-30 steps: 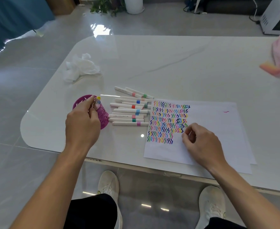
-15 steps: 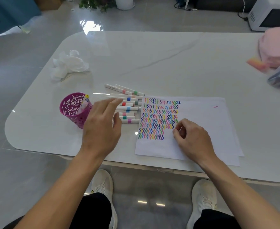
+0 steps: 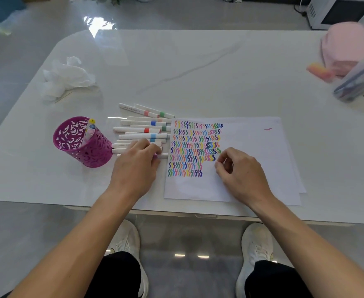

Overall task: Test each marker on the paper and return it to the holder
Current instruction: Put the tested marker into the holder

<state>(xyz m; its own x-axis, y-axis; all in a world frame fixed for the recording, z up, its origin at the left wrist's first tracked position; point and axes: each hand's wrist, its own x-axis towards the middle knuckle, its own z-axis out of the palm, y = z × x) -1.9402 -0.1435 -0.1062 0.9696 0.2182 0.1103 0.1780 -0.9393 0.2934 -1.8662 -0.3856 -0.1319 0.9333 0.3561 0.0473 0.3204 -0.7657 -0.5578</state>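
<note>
Since a moment ago our left hand (image 3: 137, 166) has left the holder and come down on the nearest markers of the pile, fingers curling around the pink-banded marker (image 3: 162, 156) at its fingertips. Whether the grip is fully closed on it we cannot tell. Our right hand (image 3: 240, 172), loosely curled and empty, presses the paper (image 3: 252, 160) flat beside the lowest squiggle rows.

We judge the step to be picking one marker. We do best to pinch a single smooth round barrel and lift it clear so its neighbours do not roll.

Just beyond the left fingers lie the remaining markers (image 3: 143, 130), slim white plastic tubes with coloured bands. Left of that hand stands the holder (image 3: 84, 145), a magenta perforated cup, with a few markers upright inside. Farther off sits a crumpled tissue (image 3: 66, 77) on the glossy table (image 3: 198, 67).
</note>
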